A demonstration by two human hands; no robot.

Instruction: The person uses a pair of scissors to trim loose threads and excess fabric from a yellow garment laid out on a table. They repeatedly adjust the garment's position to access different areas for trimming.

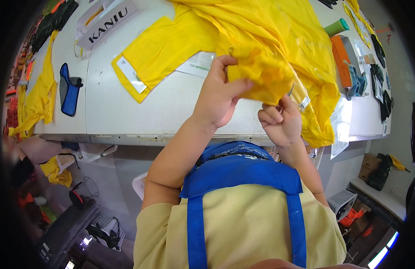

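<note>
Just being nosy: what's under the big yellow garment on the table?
The white table lies under the garment, and a white printed sheet peeks out beside it; anything beneath its middle is covered.

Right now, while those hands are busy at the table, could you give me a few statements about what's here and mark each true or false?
1. The left hand holds yellow fabric. True.
2. The right hand rests far from that fabric. False: it is at the fabric's lower edge.
3. A white label shows on the folded yellow garment. True.
4. The green cylinder lies toward the table's left end. False: it lies toward the right, near an orange box.
5. The person wears a blue apron. True.
</note>
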